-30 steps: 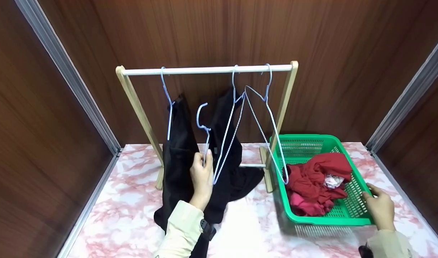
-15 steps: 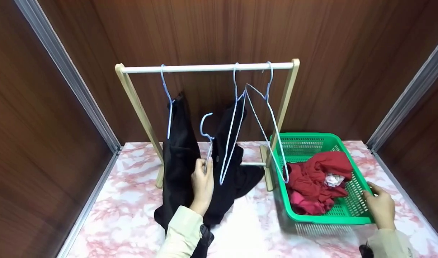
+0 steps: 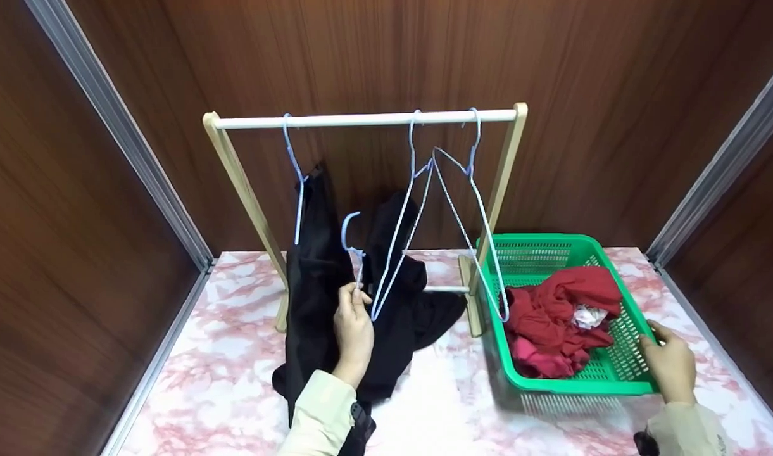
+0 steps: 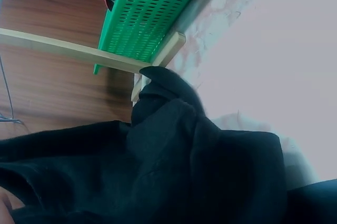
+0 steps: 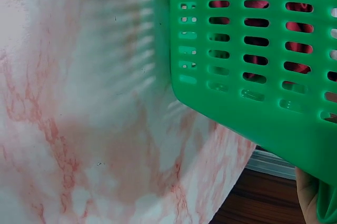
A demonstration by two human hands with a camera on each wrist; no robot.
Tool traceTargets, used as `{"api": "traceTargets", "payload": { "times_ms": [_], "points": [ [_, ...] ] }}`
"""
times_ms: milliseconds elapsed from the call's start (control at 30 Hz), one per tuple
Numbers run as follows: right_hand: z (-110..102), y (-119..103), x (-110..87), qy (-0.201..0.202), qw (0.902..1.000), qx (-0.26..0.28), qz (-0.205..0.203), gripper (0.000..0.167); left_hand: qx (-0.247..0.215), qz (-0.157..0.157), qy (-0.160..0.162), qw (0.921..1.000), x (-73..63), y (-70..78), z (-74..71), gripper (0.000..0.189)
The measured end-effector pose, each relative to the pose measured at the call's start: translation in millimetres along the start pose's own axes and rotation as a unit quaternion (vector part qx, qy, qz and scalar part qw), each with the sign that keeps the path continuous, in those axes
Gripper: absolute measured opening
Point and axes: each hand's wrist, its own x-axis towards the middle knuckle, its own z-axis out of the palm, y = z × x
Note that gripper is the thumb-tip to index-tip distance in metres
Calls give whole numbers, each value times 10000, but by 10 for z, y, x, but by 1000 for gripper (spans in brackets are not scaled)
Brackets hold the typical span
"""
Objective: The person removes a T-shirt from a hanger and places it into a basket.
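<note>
In the head view my left hand (image 3: 353, 335) pinches a pale blue wire hanger (image 3: 344, 235), its hook well below the rail. A black garment (image 3: 386, 354) hangs about this hanger and hides much of it. The same black cloth (image 4: 174, 150) fills the lower part of the left wrist view, where only a sliver of the hand shows at the corner. My right hand (image 3: 671, 367) grips the near right rim of a green plastic basket (image 3: 589, 385). Dark red clothes (image 3: 566, 304) and a small white piece (image 3: 587, 317) lie in the basket.
A wooden rack with a white rail (image 3: 354, 120) stands at the back. Another black garment (image 3: 310, 285) hangs from its left hanger (image 3: 291, 152). Two bare hangers hang towards the right end, the outer one (image 3: 491, 234) reaching over the basket. Wood-grain walls enclose the marbled table (image 3: 221, 380).
My left hand has lowered the hanger and black garment below the rail, shifting slightly right and then back left. The bare middle hanger swung right and back. My right hand stays on the basket.
</note>
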Motion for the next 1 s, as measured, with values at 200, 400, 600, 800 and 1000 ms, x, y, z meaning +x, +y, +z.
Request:
{"api": "traceTargets", "payload": {
  "times_ms": [200, 400, 600, 800, 1000],
  "points": [
    [31, -28, -27, 322, 9993, -127, -166, 47, 20, 84, 27, 10000, -8, -1, -12, 20],
    [118, -105, -67, 1373, 9881, 65, -697, 37, -84, 89, 20, 9999, -4, 13, -26, 19],
    [296, -324, -189, 1940, 9679, 351, -1561, 31, -303, -272, -37, 9992, 12, 54, -43, 16],
    [669, -817, -415, 2233, 9224, 864, -3031, 28, -398, -186, -14, 9990, 16, 20, -32, 16],
    [1016, -1366, -682, 1680, 8919, 1063, -4062, 32, -214, 187, -11, 9996, 8, 17, -32, 27]
  ]
}}
